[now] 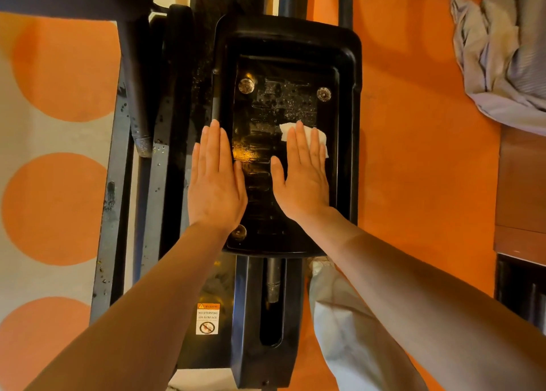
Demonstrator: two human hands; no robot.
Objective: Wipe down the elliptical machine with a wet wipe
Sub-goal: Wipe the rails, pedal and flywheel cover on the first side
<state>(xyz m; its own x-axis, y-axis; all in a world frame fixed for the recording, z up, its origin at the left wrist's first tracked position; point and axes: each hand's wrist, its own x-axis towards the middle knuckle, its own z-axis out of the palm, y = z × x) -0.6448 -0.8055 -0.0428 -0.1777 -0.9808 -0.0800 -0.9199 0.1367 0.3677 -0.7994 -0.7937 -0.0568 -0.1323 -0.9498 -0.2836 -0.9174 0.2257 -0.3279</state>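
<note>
Nearest to me, both forearms reach forward and slightly inward from the bottom corners, bare to the wrist. Between them I see the black rail of the elliptical machine [266,316], with a small warning sticker [207,319] on its left side, and a pale trouser leg [345,325] under my right forearm. Further out, my left hand [215,181] lies flat, palm down, fingers straight and close together, on the left rim of the black foot pedal [283,39]. My right hand [304,178] is flat too, fingers straight, thumb spread left, pressing the white wet wipe [320,138] against the pedal's ribbed floor; the wipe shows beyond my fingertips and to their right. Beyond the hands, round bolt heads sit near the pedal's far corners. Farthest right, a crumpled grey cloth [502,50] lies on the orange floor [413,124].
</note>
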